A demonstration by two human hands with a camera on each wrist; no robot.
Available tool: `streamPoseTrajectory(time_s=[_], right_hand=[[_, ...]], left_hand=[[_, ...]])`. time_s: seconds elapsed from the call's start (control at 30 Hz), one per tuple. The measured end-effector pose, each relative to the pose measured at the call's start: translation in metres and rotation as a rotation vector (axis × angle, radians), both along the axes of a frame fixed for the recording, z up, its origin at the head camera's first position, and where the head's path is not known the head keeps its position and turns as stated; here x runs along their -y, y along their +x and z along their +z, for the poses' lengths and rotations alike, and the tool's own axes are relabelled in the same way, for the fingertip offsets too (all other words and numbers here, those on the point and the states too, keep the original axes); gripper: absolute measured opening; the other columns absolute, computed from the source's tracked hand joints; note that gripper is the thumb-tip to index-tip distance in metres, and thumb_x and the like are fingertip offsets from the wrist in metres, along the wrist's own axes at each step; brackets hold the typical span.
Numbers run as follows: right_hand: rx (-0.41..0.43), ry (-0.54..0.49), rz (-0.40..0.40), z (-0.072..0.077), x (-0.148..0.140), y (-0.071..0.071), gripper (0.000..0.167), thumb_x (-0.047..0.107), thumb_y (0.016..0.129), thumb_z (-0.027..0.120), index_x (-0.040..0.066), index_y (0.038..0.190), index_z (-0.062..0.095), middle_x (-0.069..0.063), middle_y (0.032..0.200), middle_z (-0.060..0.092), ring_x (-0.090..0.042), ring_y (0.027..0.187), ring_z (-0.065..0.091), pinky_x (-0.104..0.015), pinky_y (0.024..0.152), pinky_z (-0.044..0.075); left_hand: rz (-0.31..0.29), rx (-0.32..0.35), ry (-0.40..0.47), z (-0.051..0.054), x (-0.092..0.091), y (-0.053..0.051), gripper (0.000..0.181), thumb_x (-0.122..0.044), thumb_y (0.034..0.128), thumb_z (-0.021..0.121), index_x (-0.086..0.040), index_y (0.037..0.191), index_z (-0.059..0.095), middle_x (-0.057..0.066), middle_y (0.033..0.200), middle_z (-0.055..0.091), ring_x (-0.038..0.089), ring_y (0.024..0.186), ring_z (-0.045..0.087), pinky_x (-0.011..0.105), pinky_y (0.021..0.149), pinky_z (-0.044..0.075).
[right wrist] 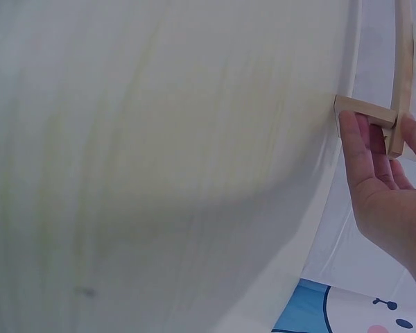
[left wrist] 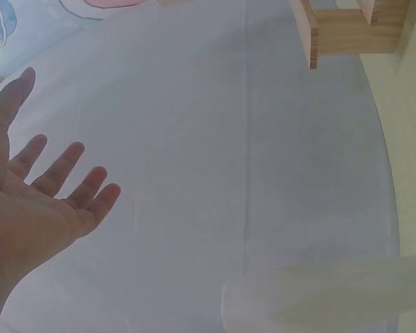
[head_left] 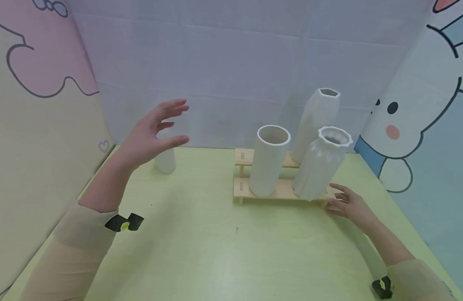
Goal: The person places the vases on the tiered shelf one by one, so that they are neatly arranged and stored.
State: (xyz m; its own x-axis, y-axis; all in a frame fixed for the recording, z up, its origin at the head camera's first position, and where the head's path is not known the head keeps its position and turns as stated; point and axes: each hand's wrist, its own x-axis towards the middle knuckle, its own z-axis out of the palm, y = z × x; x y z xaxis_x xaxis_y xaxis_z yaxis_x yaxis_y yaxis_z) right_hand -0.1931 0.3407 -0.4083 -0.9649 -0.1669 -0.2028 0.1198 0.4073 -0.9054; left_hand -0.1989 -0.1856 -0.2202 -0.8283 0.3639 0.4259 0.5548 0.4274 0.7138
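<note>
Step looks like steadying the wooden stand (head_left: 240, 189): right hand (head_left: 352, 207) grips its right end, thumb and fingers either side of the wood. Cylinder vase (head_left: 269, 167) and frilled vase (head_left: 321, 167) sit on the lower tier (head_left: 284, 191), faceted vase (head_left: 316, 115) on the upper tier (head_left: 245, 157). Fourth vase (head_left: 165, 162) is on the desk (head_left: 201, 251), partly behind the left hand (head_left: 148, 136), open and empty in the air. Next move probably needs left fingers around that vase, stand kept still
</note>
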Motion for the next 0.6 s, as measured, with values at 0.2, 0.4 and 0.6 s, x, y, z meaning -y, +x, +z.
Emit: streamPoseTrajectory(time_s=[0.2, 0.4, 0.6], right_hand=[[0.007, 0.000, -0.005, 0.001, 0.001, 0.001, 0.072, 0.023, 0.096, 0.055, 0.002, 0.150, 0.011, -0.037, 0.142, 0.024, -0.027, 0.105, 0.063, -0.035, 0.085, 0.053], [0.012, -0.006, -0.006, 0.002, 0.001, 0.001, 0.072, 0.023, 0.096, 0.055, 0.001, 0.149, 0.011, -0.037, 0.141, 0.026, -0.023, 0.102, 0.064, -0.035, 0.085, 0.053], [0.014, -0.014, -0.007, 0.001, 0.000, 0.001, 0.072, 0.022, 0.096, 0.056, 0.001, 0.149, 0.011, -0.037, 0.140, 0.027, -0.022, 0.101, 0.065, -0.035, 0.085, 0.054]], left_hand=[[0.093, -0.006, 0.025, -0.017, 0.025, -0.014, 0.073, -0.013, 0.0823, 0.074, -0.031, 0.143, 0.037, -0.003, 0.144, 0.043, 0.014, 0.131, 0.039, 0.037, 0.107, 0.035], [0.167, 0.004, 0.043, -0.025, 0.044, -0.020, 0.072, -0.016, 0.0838, 0.072, -0.031, 0.144, 0.036, -0.005, 0.146, 0.040, 0.015, 0.131, 0.038, 0.039, 0.109, 0.032], [0.234, 0.048, 0.041, -0.034, 0.062, -0.027, 0.076, -0.018, 0.0833, 0.073, -0.031, 0.146, 0.032, -0.004, 0.150, 0.035, 0.020, 0.138, 0.031, 0.045, 0.110, 0.028]])
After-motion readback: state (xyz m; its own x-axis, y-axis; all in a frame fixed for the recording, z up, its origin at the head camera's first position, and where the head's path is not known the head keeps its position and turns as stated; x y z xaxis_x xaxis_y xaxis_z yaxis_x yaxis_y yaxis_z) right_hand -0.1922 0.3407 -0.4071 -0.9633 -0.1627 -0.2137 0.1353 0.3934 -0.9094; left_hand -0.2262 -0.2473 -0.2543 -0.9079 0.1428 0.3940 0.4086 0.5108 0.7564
